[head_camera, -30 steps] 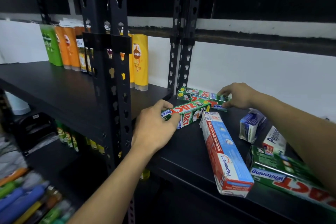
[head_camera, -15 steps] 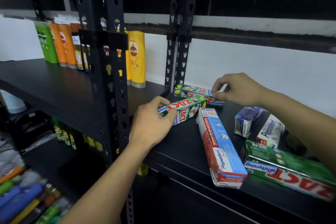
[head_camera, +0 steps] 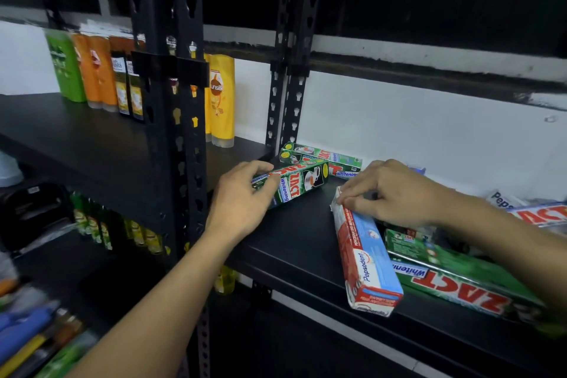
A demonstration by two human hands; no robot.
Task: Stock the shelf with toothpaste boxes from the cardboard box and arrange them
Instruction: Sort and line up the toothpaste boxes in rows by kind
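On the black shelf [head_camera: 294,242] my left hand [head_camera: 242,202] grips the near end of a green Zact box [head_camera: 299,182] that lies slanted. Behind it, two more green Zact boxes [head_camera: 325,156] are stacked against the white wall. My right hand [head_camera: 389,193] pinches the far end of a blue and red Pepsodent box [head_camera: 368,258], which points toward me over the shelf's front edge. Large green Zact boxes [head_camera: 460,282] lie at the right, partly under my right forearm. The cardboard box is not in view.
Black slotted uprights [head_camera: 171,101] stand just left of my left hand, another pair [head_camera: 288,86] at the back. Shampoo bottles [head_camera: 221,98] line the left shelf. More Pepsodent and Zact boxes [head_camera: 540,212] lie at the far right. Bottles fill lower shelves [head_camera: 92,224].
My right hand left the stacked Zact boxes at the back and came down onto the far end of the Pepsodent box. My left hand stays on the slanted Zact box.
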